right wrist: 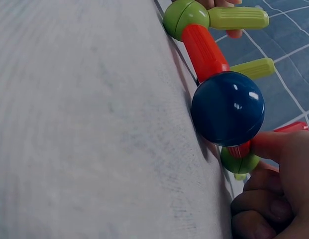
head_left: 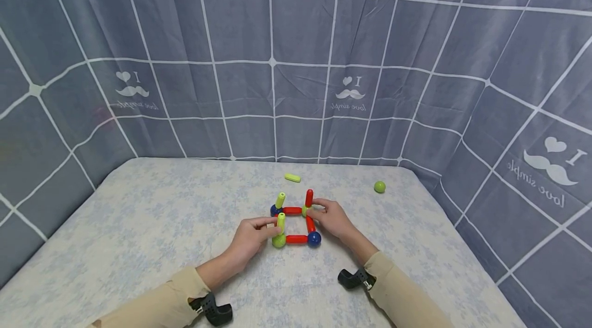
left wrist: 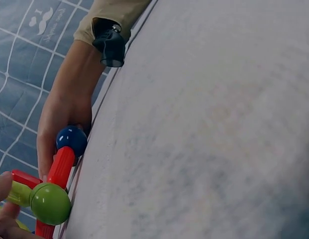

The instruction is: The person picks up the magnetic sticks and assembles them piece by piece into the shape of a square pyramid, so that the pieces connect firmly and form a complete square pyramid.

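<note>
A square frame of red rods (head_left: 296, 239) and balls lies on the table, with rods standing at its corners. My left hand (head_left: 247, 239) pinches the upright yellow-green rod (head_left: 281, 221) on the near-left green ball (head_left: 279, 241). At the far-right corner, my right hand (head_left: 335, 220) grips the green ball (right wrist: 239, 162) with thumb and index finger, right at the foot of an upright red rod (head_left: 309, 198). A blue ball (head_left: 314, 239) forms the near-right corner. Another blue ball (head_left: 276, 210) at far left bears a second yellow-green rod (head_left: 280, 199).
Behind the frame lies a loose yellow-green rod (head_left: 292, 178). A loose green ball (head_left: 380, 187) rests at the table's back right. The table (head_left: 152, 230) has a pale floral cover, and a grey-blue checked curtain (head_left: 240, 86) hangs round its back and sides.
</note>
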A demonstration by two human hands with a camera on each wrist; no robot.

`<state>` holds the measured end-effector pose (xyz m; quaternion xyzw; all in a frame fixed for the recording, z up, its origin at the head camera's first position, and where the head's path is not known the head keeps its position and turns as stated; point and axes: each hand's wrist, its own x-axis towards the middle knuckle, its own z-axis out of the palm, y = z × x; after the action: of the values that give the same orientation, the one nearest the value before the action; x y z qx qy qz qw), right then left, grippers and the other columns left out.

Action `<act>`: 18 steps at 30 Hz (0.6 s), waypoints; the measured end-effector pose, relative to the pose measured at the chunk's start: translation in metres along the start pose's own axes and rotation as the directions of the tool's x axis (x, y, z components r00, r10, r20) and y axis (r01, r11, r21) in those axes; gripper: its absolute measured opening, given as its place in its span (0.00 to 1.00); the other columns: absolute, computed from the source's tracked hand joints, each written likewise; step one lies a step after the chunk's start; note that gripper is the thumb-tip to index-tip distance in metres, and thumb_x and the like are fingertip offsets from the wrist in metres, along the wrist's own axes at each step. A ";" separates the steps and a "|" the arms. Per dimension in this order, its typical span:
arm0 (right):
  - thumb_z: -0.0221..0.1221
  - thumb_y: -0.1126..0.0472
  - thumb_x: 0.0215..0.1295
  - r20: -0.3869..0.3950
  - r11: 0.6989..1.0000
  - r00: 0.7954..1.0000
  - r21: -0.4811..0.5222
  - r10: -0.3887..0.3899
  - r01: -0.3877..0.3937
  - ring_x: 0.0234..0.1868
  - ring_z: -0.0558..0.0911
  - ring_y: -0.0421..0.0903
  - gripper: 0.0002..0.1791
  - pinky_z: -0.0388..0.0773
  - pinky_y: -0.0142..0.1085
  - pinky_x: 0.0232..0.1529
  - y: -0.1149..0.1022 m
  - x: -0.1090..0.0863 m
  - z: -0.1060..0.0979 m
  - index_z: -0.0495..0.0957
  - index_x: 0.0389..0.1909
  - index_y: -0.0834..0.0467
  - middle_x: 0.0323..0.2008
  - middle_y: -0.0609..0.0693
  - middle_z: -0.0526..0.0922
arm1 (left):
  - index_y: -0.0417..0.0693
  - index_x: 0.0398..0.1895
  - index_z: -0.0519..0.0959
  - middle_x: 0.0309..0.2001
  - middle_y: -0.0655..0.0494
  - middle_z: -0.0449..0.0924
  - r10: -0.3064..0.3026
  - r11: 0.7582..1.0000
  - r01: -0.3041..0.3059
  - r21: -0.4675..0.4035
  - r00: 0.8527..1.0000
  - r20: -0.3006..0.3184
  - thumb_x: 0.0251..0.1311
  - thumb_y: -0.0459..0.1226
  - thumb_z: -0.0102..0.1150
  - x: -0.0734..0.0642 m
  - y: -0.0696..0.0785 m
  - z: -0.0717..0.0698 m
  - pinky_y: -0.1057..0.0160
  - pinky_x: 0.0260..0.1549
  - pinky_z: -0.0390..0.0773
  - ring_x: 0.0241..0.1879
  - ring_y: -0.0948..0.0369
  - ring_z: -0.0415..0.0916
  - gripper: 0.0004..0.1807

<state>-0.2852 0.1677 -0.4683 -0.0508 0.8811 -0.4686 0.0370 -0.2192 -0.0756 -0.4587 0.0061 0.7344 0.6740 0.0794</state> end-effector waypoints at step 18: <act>0.69 0.48 0.61 0.024 0.998 0.998 -0.039 0.056 -0.055 0.24 0.71 0.43 0.20 0.67 0.35 0.29 -0.002 -0.006 -0.011 0.82 0.47 0.56 0.20 0.45 0.75 | 0.47 0.43 0.88 0.20 0.58 0.65 0.015 0.960 -0.009 0.280 1.000 -0.019 0.55 0.34 0.70 0.012 0.006 -0.008 0.64 0.20 0.58 0.19 0.61 0.58 0.11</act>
<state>-0.2801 0.1763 -0.4606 -0.0330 0.8905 -0.4499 0.0600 -0.2321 -0.0813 -0.4535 0.0149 0.8231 0.5638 0.0659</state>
